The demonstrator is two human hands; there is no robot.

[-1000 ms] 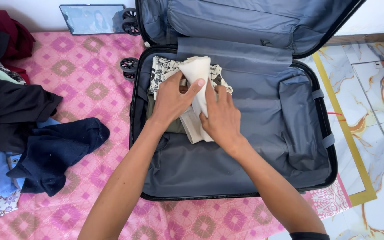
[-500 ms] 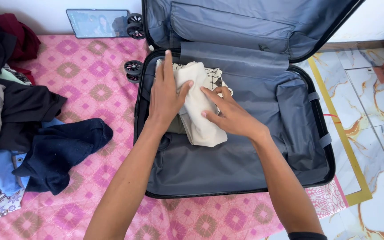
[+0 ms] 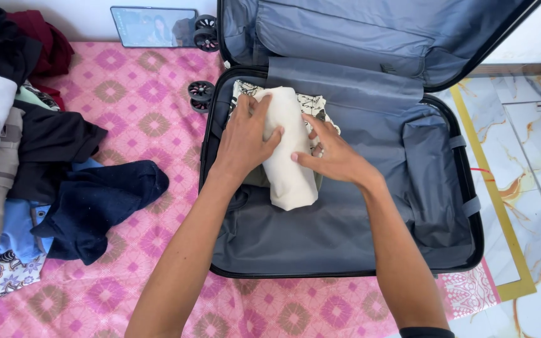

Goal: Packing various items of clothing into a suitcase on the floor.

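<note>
Pressing contact: the cream rolled garment (image 3: 288,153) was held down by both hands inside the open suitcase (image 3: 458,188).
Left hand: the left hand (image 3: 245,139) was laid flat on the roll's left flank, fingers spread and extended toward the hinge side, thumb set across the cloth; nothing was pinched.
Right hand: the right hand (image 3: 332,153) was laid on the roll's right flank, fingers loosely parted, fingertips pressed into the fabric; no closed grasp was shown.
Location of garment: the roll was positioned lengthwise in the left part of the lower shell, on top of a patterned folded garment (image 3: 311,103) and an olive garment (image 3: 257,177), near the hinge end.
Handling: the roll was judged light, soft and compressible, not fragile; it was judged liable to unroll if released at one end. Hold was best taken across the middle, both flanks being gripped together.
Edges: the shell's left wall was close beside the left hand; the grey divider flap (image 3: 345,78) was lying just beyond the roll's far end.
Open room: the right half and near part of the grey lining (image 3: 377,213) were unoccupied by clothing.
Surroundings: a heap of clothes (image 3: 45,163) was lying well apart on the pink patterned mat (image 3: 145,112); a phone (image 3: 153,26) was propped at the wall.
</note>
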